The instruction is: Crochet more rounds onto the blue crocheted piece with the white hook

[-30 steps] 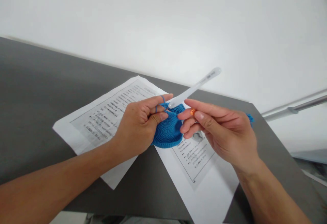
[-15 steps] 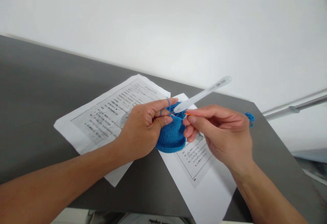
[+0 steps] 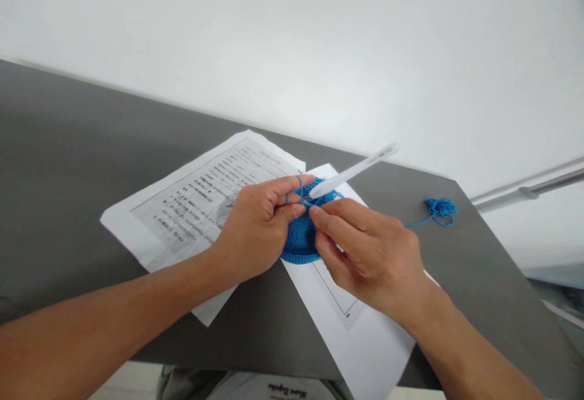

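A round, cupped blue crochet piece (image 3: 298,237) is pinched along its upper edge by my left hand (image 3: 262,223), and blue yarn loops round that hand's fingers. A crochet hook with a pale translucent handle (image 3: 353,170) slants up to the right from the work, its thin end by my left fingertips and the handle free of my right palm. My right hand (image 3: 365,242) is closed in a pinch at the piece's upper right rim. Whatever sits between its fingertips is hidden. Loose blue yarn (image 3: 322,188) bunches behind the piece.
Two printed sheets lie under my hands, a left sheet (image 3: 182,205) and a right sheet (image 3: 360,345), on the dark grey table (image 3: 68,162). A small blue yarn tangle (image 3: 441,208) rests near the table's right edge. A white wall (image 3: 274,35) stands behind.
My right hand has moved left to the rim of the crochet piece and turned palm-down. The small orange thing in its pinch no longer shows. The hook's handle has dipped slightly.
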`<act>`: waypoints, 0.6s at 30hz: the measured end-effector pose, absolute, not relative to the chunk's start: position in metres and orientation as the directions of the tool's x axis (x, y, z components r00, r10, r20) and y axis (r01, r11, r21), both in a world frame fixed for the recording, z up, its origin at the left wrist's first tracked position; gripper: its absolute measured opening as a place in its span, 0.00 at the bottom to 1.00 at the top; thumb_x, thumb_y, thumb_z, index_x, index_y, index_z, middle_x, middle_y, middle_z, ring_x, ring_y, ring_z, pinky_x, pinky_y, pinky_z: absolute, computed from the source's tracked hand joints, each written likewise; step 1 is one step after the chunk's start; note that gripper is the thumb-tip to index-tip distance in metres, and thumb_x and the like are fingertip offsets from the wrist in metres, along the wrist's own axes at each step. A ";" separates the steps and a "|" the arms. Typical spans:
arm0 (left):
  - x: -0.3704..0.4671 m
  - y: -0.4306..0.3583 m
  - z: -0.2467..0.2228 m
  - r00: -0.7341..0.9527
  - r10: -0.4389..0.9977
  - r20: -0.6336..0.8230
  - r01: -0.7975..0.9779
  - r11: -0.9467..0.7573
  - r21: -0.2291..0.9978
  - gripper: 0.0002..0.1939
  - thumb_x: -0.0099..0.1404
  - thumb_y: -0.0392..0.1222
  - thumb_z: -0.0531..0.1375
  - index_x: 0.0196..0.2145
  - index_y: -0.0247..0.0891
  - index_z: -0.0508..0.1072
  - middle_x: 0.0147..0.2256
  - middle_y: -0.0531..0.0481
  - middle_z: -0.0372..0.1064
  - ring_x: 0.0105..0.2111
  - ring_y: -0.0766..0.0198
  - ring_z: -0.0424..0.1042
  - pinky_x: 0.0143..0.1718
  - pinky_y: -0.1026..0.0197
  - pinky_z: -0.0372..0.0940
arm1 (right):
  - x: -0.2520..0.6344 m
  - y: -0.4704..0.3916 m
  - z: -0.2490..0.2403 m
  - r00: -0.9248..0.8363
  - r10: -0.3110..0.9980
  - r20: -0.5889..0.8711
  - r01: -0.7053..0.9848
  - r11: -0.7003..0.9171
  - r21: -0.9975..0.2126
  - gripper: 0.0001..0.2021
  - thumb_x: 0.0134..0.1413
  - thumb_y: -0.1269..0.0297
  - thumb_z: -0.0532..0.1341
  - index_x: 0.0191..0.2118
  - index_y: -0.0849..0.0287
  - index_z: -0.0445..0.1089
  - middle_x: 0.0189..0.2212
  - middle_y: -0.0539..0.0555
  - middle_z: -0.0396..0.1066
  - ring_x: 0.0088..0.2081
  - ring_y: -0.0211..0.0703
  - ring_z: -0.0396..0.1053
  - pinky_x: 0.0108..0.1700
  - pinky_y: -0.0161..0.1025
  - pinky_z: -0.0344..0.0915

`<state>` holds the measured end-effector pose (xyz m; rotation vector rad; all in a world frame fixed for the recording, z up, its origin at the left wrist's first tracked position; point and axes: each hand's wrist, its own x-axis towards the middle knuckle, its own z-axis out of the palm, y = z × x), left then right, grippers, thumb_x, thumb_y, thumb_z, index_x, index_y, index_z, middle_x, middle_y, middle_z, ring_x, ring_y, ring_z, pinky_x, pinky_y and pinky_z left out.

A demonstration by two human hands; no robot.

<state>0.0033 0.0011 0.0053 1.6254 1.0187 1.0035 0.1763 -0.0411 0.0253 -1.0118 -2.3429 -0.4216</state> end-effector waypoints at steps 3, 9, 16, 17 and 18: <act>0.003 0.001 0.004 0.307 0.939 0.154 0.188 -0.218 0.958 0.22 0.66 0.30 0.59 0.56 0.32 0.79 0.31 0.53 0.80 0.32 0.64 0.77 0.40 0.63 0.73 | 0.176 -0.041 0.022 -0.563 0.587 0.582 0.738 0.674 0.033 0.12 0.64 0.77 0.59 0.31 0.64 0.77 0.32 0.58 0.81 0.28 0.41 0.75 0.28 0.38 0.67; 0.002 0.001 0.003 0.307 0.939 0.154 0.203 -0.223 0.953 0.23 0.67 0.29 0.58 0.58 0.29 0.77 0.29 0.53 0.79 0.31 0.64 0.77 0.41 0.63 0.74 | 0.175 -0.042 0.021 -0.505 0.625 0.596 0.724 0.682 -0.102 0.09 0.63 0.76 0.60 0.34 0.67 0.78 0.31 0.59 0.80 0.27 0.41 0.75 0.27 0.38 0.68; 0.002 0.002 0.004 0.298 0.945 0.132 0.192 -0.195 0.962 0.23 0.67 0.31 0.59 0.58 0.30 0.78 0.31 0.52 0.81 0.32 0.63 0.78 0.42 0.61 0.73 | 0.180 -0.041 0.021 -0.345 0.771 0.535 0.634 0.612 -0.473 0.13 0.61 0.79 0.61 0.46 0.61 0.80 0.31 0.53 0.80 0.31 0.40 0.77 0.33 0.37 0.75; 0.002 0.002 0.003 0.302 0.944 0.130 0.194 -0.195 0.961 0.23 0.67 0.32 0.59 0.58 0.30 0.78 0.30 0.52 0.81 0.31 0.63 0.77 0.42 0.61 0.73 | 0.180 -0.040 0.021 -0.288 0.824 0.487 0.601 0.552 -0.579 0.11 0.61 0.78 0.62 0.43 0.59 0.80 0.29 0.52 0.79 0.29 0.39 0.77 0.31 0.37 0.75; 0.002 0.003 0.003 0.306 0.943 0.129 0.193 -0.194 0.962 0.23 0.67 0.32 0.59 0.58 0.30 0.78 0.29 0.53 0.80 0.30 0.64 0.76 0.41 0.61 0.72 | 0.180 -0.040 0.022 -0.221 0.880 0.421 0.540 0.470 -0.699 0.10 0.61 0.76 0.63 0.41 0.58 0.80 0.28 0.50 0.78 0.27 0.39 0.77 0.30 0.36 0.76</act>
